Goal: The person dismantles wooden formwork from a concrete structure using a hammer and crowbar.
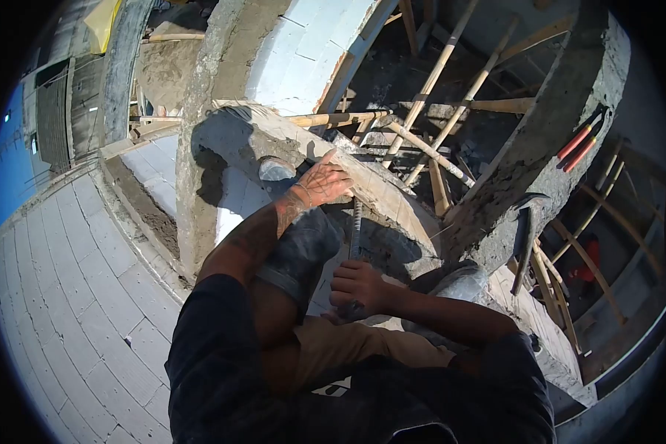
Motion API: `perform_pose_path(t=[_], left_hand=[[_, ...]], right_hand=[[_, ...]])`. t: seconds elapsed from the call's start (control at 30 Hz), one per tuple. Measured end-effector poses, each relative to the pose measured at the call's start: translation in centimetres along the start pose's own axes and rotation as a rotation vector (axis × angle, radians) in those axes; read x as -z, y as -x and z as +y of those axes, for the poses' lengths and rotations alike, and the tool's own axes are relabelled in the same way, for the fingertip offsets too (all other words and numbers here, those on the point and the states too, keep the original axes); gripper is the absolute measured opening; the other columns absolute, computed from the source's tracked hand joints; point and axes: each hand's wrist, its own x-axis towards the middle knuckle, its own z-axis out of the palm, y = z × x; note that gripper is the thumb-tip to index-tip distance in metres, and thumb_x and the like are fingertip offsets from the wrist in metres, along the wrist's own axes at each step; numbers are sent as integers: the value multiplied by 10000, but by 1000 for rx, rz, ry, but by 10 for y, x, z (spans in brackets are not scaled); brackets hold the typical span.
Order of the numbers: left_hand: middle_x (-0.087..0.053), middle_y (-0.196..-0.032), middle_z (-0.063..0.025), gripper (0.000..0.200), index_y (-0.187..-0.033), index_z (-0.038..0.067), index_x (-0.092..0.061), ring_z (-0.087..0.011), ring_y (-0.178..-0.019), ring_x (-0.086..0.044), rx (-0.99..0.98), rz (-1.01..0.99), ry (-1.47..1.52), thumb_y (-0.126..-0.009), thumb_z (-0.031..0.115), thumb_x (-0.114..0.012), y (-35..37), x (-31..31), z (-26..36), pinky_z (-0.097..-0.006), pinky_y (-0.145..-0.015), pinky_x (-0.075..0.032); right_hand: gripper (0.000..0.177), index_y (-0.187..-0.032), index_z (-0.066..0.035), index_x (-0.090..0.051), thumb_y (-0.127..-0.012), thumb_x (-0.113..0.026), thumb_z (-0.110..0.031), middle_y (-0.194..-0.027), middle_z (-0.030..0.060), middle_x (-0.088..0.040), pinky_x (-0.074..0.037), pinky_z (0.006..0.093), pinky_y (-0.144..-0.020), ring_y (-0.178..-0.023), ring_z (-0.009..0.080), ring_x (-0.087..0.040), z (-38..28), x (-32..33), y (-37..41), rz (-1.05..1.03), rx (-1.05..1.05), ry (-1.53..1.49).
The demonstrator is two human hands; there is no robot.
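My right hand (357, 290) is closed around the lower part of a ribbed steel bar (357, 226), a piece of rebar standing roughly upright between my knees. The bar's upper end reaches close to a pale wooden board (388, 194) along the beam. My left hand (323, 180) lies on that board with its fingers stretched out, just above the bar's top. Whether its thumb touches the bar is hidden. A bracelet circles the left wrist. My shod foot (276, 169) shows beside the left hand.
A claw hammer (527, 233) hangs on the rough concrete beam (496, 200) at right, with red-handled pincers (579, 146) farther up. Bamboo poles (431, 89) cross a deep opening ahead. A light block wall (74, 296) curves along the left. A person in red (588, 259) is partly visible below right.
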Motion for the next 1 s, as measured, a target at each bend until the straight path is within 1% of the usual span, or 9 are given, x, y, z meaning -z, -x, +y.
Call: perform_pose_path(t=[0.17,0.3,0.37,0.4,0.53,0.57,0.7,0.77,1.0], left_hand=[[-641,-834,19,163,-865,140,-645,-135,-883,-594,1,12,-101,-713,141,-588,-3,4,5,-514,-1086,-160],[-616,-753,40,152,-849,133,-635,-128,-818,-588,-64,159,-153,-710,130,-574,-7,-8,-6,-546,-1076,-158],[-607,-817,21,164,-874,135,-618,-134,-861,-572,-7,97,-99,-725,121,-550,-7,-5,-2,-535,-1077,-163],[-599,-866,10,177,-901,138,-606,-138,-898,-558,48,47,-95,-738,134,-538,-8,-6,-3,-527,-1076,-165],[-577,-918,28,191,-955,241,-584,-156,-1010,-515,202,157,529,-780,234,-507,-15,-8,-2,-504,-1059,-185],[-579,-916,38,183,-947,252,-584,-154,-1020,-513,156,-90,-179,-784,231,-504,-19,6,-1,-509,-1061,-173],[-578,-894,54,161,-905,224,-612,-142,-983,-511,68,102,-259,-768,216,-530,-9,-18,-7,-549,-1069,-123],[-583,-917,38,172,-895,207,-640,-148,-997,-499,-53,183,-104,-737,179,-576,-3,-25,-15,-557,-1075,-118],[-571,-894,40,165,-825,162,-633,-157,-999,-493,34,99,-172,-683,78,-623,-8,5,6,-563,-1081,-147]], right_hand=[[283,-570,-94,-449,-654,-695,-206,-573,35,-447,-402,300,-514,-547,210,-501,25,0,-7,56,-42,-42],[266,-588,-50,-498,-707,-670,-215,-566,68,-506,-398,351,-502,-523,275,-498,49,31,-42,152,-436,-175],[240,-654,-48,-471,-806,-600,-183,-560,48,-456,-344,322,-481,-493,211,-453,68,34,-58,213,-281,74],[230,-682,-34,-491,-833,-569,-189,-577,49,-478,-361,324,-495,-531,196,-476,70,42,-66,223,-387,-116],[338,-657,21,-540,-871,-526,-239,-510,54,-467,-360,307,-463,-471,138,-420,103,66,-90,312,-628,-83],[344,-652,21,-547,-871,-528,-243,-505,53,-464,-358,306,-457,-472,130,-427,107,68,-95,314,-639,-85],[346,-578,-16,-467,-856,-556,-203,-502,37,-427,-337,310,-447,-470,131,-417,85,41,-85,410,-415,-112],[256,-622,-44,-515,-707,-696,-203,-613,57,-513,-427,336,-532,-557,227,-526,45,15,-51,174,-295,-62],[322,-596,-102,-387,-653,-702,-137,-586,15,-423,-325,283,-435,-494,168,-440,-14,-12,13,-22,73,-30]])
